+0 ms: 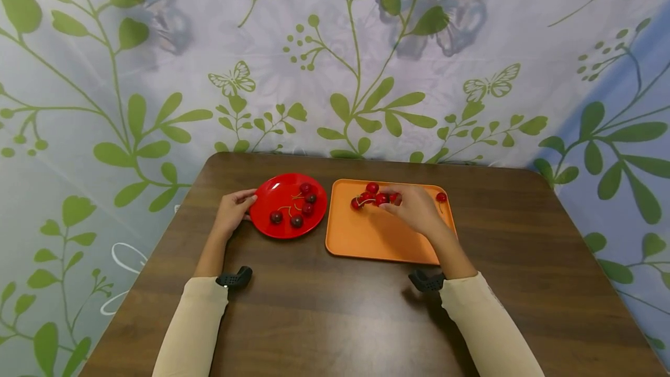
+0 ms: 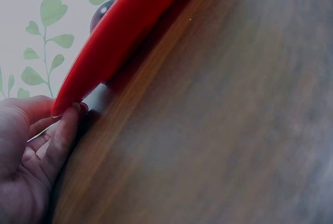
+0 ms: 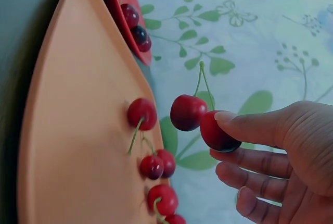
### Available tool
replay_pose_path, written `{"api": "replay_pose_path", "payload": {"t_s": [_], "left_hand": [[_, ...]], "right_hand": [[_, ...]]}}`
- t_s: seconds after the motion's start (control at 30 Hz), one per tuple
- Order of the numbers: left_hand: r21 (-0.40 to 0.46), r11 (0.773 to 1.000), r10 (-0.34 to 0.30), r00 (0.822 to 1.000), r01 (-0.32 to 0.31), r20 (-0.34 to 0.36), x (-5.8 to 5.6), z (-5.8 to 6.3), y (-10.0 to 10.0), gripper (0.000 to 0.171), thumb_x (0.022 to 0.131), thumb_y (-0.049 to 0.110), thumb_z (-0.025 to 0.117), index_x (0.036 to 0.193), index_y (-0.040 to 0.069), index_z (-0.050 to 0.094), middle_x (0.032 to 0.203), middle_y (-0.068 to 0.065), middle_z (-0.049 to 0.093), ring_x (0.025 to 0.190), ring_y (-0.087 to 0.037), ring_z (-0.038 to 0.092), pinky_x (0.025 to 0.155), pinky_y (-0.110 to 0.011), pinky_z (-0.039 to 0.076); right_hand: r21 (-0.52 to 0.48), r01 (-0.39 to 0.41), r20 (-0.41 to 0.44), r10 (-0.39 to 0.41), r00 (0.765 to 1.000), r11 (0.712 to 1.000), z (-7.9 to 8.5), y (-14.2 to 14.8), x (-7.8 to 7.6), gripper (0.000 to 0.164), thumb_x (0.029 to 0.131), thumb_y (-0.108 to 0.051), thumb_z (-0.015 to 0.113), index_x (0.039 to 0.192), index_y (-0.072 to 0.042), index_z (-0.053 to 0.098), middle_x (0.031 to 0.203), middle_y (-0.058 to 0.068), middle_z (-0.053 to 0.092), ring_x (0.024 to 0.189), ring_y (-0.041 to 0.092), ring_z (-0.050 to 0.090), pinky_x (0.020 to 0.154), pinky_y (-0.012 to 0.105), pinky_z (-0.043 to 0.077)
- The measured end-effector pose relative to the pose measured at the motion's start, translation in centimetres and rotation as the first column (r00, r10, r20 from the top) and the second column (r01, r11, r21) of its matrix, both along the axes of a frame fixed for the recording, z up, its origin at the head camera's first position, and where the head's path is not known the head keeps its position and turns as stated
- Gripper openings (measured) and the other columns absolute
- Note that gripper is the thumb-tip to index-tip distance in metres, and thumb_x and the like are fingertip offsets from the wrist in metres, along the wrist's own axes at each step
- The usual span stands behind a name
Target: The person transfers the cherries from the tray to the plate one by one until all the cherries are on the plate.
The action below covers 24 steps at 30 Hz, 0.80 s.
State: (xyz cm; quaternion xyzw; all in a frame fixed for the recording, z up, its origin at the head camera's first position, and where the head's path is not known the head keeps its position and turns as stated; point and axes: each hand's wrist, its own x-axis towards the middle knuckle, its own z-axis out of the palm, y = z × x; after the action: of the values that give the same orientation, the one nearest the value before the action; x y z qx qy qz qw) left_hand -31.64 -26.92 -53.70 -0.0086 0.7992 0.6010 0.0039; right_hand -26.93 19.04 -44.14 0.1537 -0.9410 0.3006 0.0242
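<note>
Head view: left hand (image 1: 234, 210) at left rim of glossy red round plate (image 1: 272, 194) bearing dark-red cherries (image 1: 296, 221). Right hand (image 1: 416, 205) above orange rectangular tray (image 1: 361, 237), right of plate on brown wood-grain surface (image 1: 324, 307); lone bright-red cherry (image 1: 441, 197) at tray's far right corner.

Left wrist view: left grip pinching plate rim, thumb beneath.

Right wrist view: right grip pinching one of two glossy red stem-joined cherries (image 3: 221, 133), partner dangling; pair apart from bright-red cherries (image 3: 151, 166) on tray. Step, judged: pick-up from tray. Next move likely calls for steady pinch, plate held still.
</note>
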Motion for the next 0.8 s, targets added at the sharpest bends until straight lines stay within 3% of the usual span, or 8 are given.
{"api": "replay_pose_path", "payload": {"t_s": [0.23,0.43,0.6,0.8], "left_hand": [[-0.007,1.0,0.002,1.0,-0.002,-0.002,-0.1,0.0,0.0,0.038,0.101,0.02,0.066,0.133,-0.001,0.065,0.109,-0.014,0.071,0.07,-0.01,0.066,0.056,-0.028,0.06],[0.025,1.0,-0.014,1.0,0.014,0.004,-0.1,0.4,0.0,0.038,0.101,0.018,0.066,0.132,-0.003,0.065,0.109,-0.015,0.07,0.067,-0.009,0.065,0.054,-0.028,0.06],[0.061,0.998,-0.034,0.999,0.032,0.029,0.4,1.8,0.3,0.036,0.101,0.01,0.064,0.133,-0.007,0.063,0.105,-0.014,0.071,0.065,-0.01,0.065,0.054,-0.029,0.06],[0.037,0.998,-0.043,0.998,0.042,0.04,1.2,3.3,0.6,0.036,0.101,0.008,0.064,0.133,-0.008,0.062,0.115,-0.025,0.068,0.068,-0.012,0.066,0.058,-0.033,0.062]], "right_hand": [[-0.014,-0.062,-0.06,0.061,0.996,0.998,1.4,-1.9,-1.1,0.03,0.088,-0.02,0.082,0.117,-0.014,0.076,0.084,-0.001,0.07,0.06,0.016,0.053,0.049,0.031,0.042],[0.015,-0.106,-0.057,0.107,0.993,0.994,2.5,-3.6,-2.1,0.03,0.091,-0.021,0.079,0.119,-0.014,0.074,0.086,0.001,0.072,0.056,0.013,0.055,0.053,0.032,0.044],[0.05,-0.123,-0.034,0.125,0.992,0.991,2.9,-5.3,-3.2,0.032,0.092,-0.025,0.078,0.122,-0.015,0.073,0.077,0.004,0.07,0.05,0.012,0.056,0.055,0.033,0.046],[0.108,-0.133,-0.062,0.14,0.988,0.985,2.7,-7.4,-4.7,0.034,0.091,-0.027,0.079,0.123,-0.016,0.073,0.081,-0.001,0.066,0.057,0.017,0.051,0.049,0.032,0.039]]}}
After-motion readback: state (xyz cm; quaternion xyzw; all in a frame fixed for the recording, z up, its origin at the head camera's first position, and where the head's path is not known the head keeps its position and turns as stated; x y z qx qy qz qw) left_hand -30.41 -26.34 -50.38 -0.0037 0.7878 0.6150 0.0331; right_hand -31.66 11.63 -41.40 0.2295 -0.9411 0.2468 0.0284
